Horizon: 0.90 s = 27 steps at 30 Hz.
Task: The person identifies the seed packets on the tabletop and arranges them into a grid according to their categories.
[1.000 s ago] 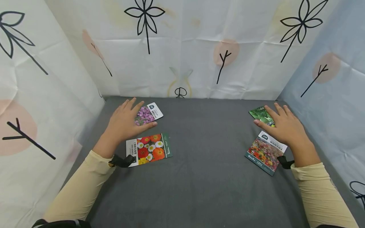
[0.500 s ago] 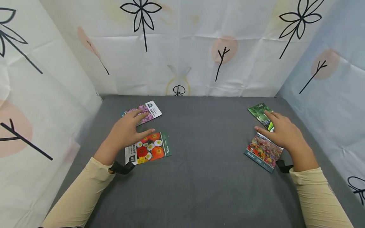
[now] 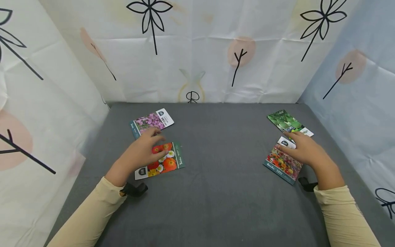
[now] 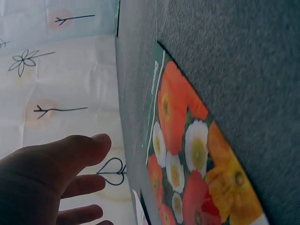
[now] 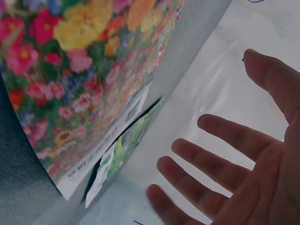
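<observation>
My left hand (image 3: 139, 154) hovers over the orange-poppy seed packet (image 3: 169, 163), partly covering it in the head view. Its fingers are relaxed and hold nothing; the left wrist view shows the thumb and fingers apart from the poppy packet. Just behind lies a pink-flower seed packet (image 3: 150, 121), near the fingertips. On the right side, my right hand (image 3: 307, 151) is over a mixed-flower seed packet (image 3: 282, 164), with spread, empty fingers in the right wrist view. A green leafy seed packet (image 3: 283, 120) lies beyond it, its near edge partly behind the fingers.
A grey cloth-covered table (image 3: 213, 192) bears the packets, two on each side. White and pale blue printed fabric (image 3: 210, 68) stands as walls at the back, left and right.
Both hands have drawn back toward the person and their fingers have bent slightly. More of the pink-flower and green packets shows now. The packets stay in place while the head view shifts slightly.
</observation>
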Tool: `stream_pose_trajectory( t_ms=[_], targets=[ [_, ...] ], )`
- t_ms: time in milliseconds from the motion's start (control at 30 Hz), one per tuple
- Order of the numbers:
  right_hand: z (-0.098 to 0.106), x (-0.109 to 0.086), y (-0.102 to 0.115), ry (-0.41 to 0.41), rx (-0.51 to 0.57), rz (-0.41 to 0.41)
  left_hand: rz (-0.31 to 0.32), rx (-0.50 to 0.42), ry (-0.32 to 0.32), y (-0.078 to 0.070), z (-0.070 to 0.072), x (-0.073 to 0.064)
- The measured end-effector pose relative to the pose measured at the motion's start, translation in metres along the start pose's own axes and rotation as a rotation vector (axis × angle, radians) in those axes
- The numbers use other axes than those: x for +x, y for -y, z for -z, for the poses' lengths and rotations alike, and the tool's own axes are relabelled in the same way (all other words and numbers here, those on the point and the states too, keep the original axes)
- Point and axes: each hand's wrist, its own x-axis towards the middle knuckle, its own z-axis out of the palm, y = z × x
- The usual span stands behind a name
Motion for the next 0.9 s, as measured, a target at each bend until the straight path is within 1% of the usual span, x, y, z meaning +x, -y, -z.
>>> stream_pose_trajectory(
  t_ms=[100,267,400,533,667,900],
  targets=[
    [-0.006,-0.002,0.000,0.015,0.033,0.015,-0.034,-0.019,0.036,-0.002,-0.004,-0.002],
    [-0.014,-0.006,-0.001,0.007,0.053,0.067,-0.087,-0.053,0.106,-0.004,-0.007,-0.004],
    [-0.020,-0.008,-0.005,0.031,0.050,0.065,-0.121,-0.075,0.162,-0.005,-0.006,-0.005],
    [-0.021,-0.008,-0.007,0.053,0.048,0.068,-0.116,-0.098,0.219,-0.005,-0.004,-0.006],
    [-0.023,-0.008,-0.008,0.053,0.059,0.075,-0.090,-0.121,0.273,-0.004,-0.003,-0.007],
    [-0.026,-0.008,-0.007,0.058,0.061,0.080,-0.080,-0.109,0.321,-0.001,-0.004,-0.007]
  ],
)
